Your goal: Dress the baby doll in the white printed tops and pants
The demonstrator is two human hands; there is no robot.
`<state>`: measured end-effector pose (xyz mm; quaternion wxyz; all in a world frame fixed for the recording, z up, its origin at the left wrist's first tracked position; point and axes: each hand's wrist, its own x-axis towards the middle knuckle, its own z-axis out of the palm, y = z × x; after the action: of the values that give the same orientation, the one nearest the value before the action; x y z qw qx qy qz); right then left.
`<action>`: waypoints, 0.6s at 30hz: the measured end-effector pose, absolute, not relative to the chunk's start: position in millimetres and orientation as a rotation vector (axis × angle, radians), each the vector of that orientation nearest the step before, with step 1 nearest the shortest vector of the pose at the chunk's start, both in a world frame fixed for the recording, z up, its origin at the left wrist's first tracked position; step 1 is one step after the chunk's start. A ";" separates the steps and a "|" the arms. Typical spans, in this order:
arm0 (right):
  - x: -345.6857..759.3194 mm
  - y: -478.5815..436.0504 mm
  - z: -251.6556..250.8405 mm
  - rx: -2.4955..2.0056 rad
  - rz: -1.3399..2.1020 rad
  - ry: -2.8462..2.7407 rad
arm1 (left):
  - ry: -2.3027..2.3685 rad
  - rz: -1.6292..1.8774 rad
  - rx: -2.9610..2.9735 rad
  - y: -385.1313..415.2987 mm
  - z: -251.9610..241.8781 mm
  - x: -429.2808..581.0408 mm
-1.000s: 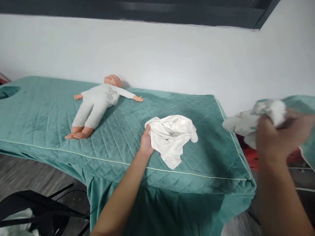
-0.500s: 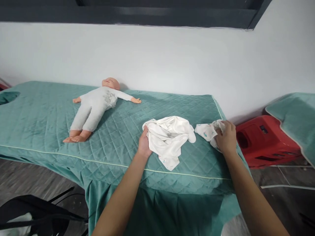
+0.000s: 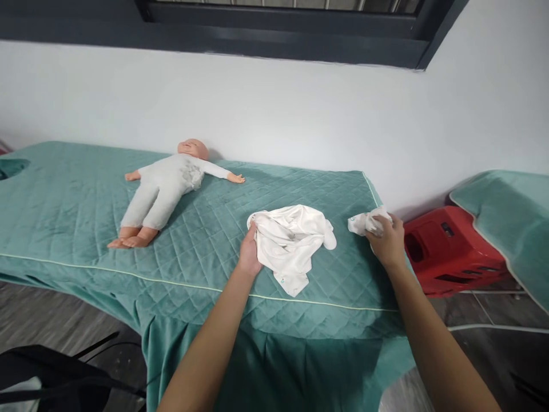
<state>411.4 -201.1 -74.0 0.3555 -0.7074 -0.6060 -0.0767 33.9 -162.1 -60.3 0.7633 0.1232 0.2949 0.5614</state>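
My left hand [image 3: 250,252] grips the left edge of a crumpled white garment [image 3: 291,240], thumb on top, with the cloth spread over the green quilted bed cover [image 3: 206,246]. Small coloured prints show on the garment's lower corner. Near the bed's right end, my right hand [image 3: 388,240] is closed on a smaller bunched white cloth [image 3: 364,222] with a faint print; its exact kind cannot be made out. A baby doll [image 3: 165,183] in a white body suit lies on its back to the left, arms spread, apart from both hands.
A white wall [image 3: 274,109] runs behind the bed, below a dark window frame [image 3: 278,43]. Right of the bed stands a red plastic stool or chair [image 3: 458,246], partly under another green cover [image 3: 514,229]. A black bag-like object [image 3: 51,377] sits at lower left.
The small cloth in my right hand is bunched more tightly and its hanging printed part has drawn in. My left hand stays on the garment. The view has shifted slightly.
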 end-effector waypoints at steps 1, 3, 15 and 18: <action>415.4 -201.6 -75.2 -1.846 -0.193 -1.568 | 0.643 1.215 0.268 -162.2 -59.9 34.0; 420.1 -204.9 -77.0 -1.871 -0.155 -1.589 | 0.644 1.205 0.262 -162.4 -58.6 34.2; 420.3 -230.7 -81.0 -1.785 -0.167 -1.725 | 0.643 1.188 0.208 -164.5 -52.7 35.3; 419.4 -233.2 -71.2 -1.847 -0.106 -1.687 | 0.653 1.218 0.276 -163.1 -55.6 35.2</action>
<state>419.4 -233.2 -71.2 0.3135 -0.7004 -0.6399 -0.0403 35.2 -163.1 -55.6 0.7619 0.1267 0.2999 0.5598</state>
